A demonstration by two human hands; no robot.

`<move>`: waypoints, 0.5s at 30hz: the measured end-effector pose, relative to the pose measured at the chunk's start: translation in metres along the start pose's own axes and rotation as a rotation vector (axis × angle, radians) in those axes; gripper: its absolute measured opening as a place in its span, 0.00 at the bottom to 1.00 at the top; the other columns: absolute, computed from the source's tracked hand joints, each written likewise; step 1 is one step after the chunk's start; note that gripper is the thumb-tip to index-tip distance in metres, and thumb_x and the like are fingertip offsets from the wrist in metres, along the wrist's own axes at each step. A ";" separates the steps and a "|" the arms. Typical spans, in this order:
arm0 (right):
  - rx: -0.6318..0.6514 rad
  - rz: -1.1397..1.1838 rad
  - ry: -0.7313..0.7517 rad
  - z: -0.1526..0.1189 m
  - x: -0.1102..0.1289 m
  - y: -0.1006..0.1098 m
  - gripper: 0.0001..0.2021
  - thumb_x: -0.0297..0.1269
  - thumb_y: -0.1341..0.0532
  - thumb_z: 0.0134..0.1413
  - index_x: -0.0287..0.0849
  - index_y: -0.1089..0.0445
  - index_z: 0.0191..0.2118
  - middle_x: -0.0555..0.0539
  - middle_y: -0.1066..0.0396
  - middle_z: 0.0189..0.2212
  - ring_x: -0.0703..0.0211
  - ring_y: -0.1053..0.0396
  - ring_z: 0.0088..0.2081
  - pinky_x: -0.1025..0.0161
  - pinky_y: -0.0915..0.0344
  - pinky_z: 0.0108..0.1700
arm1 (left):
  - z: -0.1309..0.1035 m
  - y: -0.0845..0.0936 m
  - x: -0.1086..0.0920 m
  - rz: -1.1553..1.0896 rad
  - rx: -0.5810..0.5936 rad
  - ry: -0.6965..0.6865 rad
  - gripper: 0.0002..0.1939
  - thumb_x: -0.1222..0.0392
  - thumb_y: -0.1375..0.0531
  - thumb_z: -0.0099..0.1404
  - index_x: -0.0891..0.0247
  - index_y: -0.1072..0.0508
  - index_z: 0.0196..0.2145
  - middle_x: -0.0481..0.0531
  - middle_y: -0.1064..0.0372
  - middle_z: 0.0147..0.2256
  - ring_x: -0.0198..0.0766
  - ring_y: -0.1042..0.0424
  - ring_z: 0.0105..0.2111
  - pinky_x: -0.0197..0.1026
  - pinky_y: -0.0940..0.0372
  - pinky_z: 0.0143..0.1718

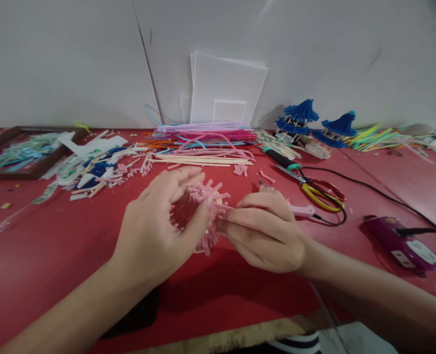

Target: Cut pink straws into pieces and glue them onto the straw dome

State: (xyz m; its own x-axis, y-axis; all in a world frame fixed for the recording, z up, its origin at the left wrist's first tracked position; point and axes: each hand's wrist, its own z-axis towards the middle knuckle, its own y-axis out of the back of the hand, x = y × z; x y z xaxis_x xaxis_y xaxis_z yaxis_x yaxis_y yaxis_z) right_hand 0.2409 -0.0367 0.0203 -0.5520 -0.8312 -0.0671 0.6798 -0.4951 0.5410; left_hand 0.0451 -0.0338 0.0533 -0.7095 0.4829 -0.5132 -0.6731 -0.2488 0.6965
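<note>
A pink ring-shaped piece made of short pipe-cleaner strips [208, 233] is held above the red table, its strips sticking outward all round. My left hand [162, 216] is closed around its left side, thumb in front and fingers behind. At its right edge, my right hand [265, 228] pinches the end of one or more pink strips; the fingers hide exactly what lies between them. Behind my right hand shows part of a small pink-handled tool [301, 210], mostly covered by the hand.
Pipe cleaners [206, 135] are stacked at the back before white boards [229, 88]. Cut scraps [100, 169] and a brown frame [37, 167] lie left. Right are a glue gun or soldering-type tool [282, 160], scissors [323, 196], blue roof-shaped models [299, 118] and a purple power strip [406, 246].
</note>
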 end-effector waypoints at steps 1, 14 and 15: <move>0.003 -0.002 -0.005 0.000 0.000 -0.001 0.04 0.25 0.34 0.50 0.41 0.25 0.29 0.50 0.23 0.29 0.59 0.32 0.37 0.61 0.32 0.37 | 0.000 0.000 0.000 0.000 -0.002 0.001 0.18 0.55 0.39 0.61 0.59 0.30 0.49 0.52 0.25 0.49 0.45 0.22 0.43 0.40 0.26 0.43; 0.029 0.028 -0.015 -0.003 0.000 -0.003 0.05 0.24 0.35 0.50 0.41 0.25 0.31 0.48 0.24 0.31 0.57 0.31 0.39 0.59 0.31 0.39 | -0.001 0.001 0.001 -0.010 0.027 0.014 0.19 0.52 0.40 0.63 0.59 0.31 0.50 0.54 0.26 0.49 0.46 0.23 0.44 0.41 0.27 0.42; 0.027 0.031 -0.017 -0.003 0.000 -0.003 0.05 0.24 0.35 0.50 0.41 0.25 0.31 0.48 0.24 0.31 0.56 0.31 0.39 0.59 0.31 0.39 | 0.000 0.000 0.001 -0.003 0.031 0.021 0.19 0.52 0.40 0.63 0.58 0.31 0.50 0.53 0.26 0.49 0.47 0.23 0.44 0.42 0.27 0.41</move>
State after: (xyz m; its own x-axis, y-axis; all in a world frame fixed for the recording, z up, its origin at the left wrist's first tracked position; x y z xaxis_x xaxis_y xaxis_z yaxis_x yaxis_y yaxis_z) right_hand 0.2403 -0.0358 0.0167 -0.5391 -0.8415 -0.0359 0.6833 -0.4619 0.5655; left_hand 0.0438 -0.0336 0.0526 -0.7117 0.4656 -0.5260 -0.6691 -0.2212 0.7095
